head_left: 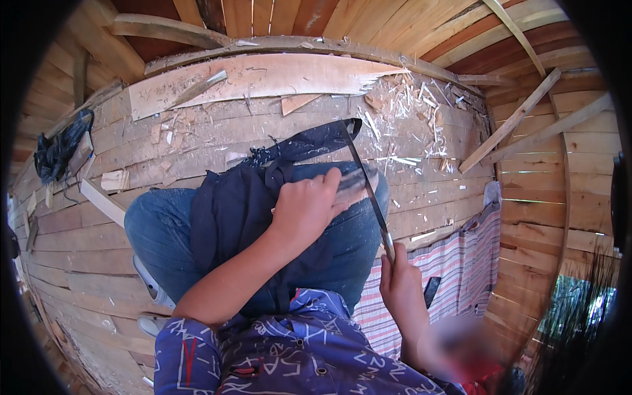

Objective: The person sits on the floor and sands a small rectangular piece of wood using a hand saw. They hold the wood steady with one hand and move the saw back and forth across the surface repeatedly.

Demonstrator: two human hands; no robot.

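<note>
My left hand (306, 205) is closed around a short piece of wood (351, 189), pale on one side and dark along the top, held over my right knee. My right hand (400, 282) grips the handle of a long knife (366, 172). Its narrow dark blade slants up and away, crossing the far end of the wood; whether the edge touches it I cannot tell. A dark cloth (227, 214) lies across my lap, with a black strip of fabric (306, 141) stretching beyond my knees toward the blade's tip.
Pale wood chips (428, 122) litter the plank floor (85, 247). A long, splintered board (263, 78) lies along the far wall. Right of me are a striped cloth (471, 257) and a small dark object (432, 291). A black plastic bag (62, 148) sits far left; poles (510, 122) lean at right.
</note>
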